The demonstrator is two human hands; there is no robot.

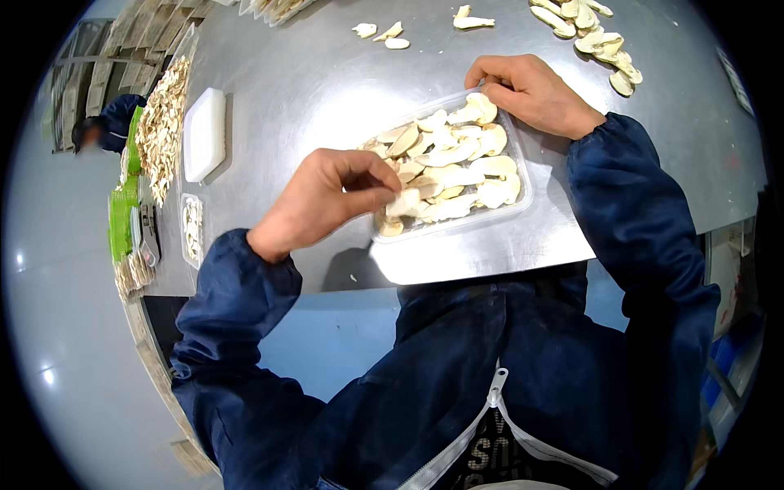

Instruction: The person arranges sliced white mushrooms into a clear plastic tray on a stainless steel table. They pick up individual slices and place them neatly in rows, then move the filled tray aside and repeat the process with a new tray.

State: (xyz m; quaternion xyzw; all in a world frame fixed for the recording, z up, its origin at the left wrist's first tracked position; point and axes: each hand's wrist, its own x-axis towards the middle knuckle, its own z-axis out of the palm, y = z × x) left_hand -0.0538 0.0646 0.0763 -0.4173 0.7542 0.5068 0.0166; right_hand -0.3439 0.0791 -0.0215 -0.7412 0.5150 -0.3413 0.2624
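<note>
A clear plastic tray (520,208) filled with pale sliced mushrooms (450,153) lies tilted on the steel table before me. Between the thumb and fingers of my left hand (334,199) is a mushroom slice (404,203), held low over the tray's near left part. My right hand (531,92) grips the tray's far right corner, its fingers curled at the rim. Inside the tray the slices overlap in rows, with rounded caps along the right side.
Loose mushroom slices (603,46) lie at the far right of the steel table (282,92), a few pieces (397,43) at the back. Leftward are a white lidded box (204,135), a small filled tray (192,229), a heap of slices (162,128) and green crates (124,214). Another person (116,122) is beyond.
</note>
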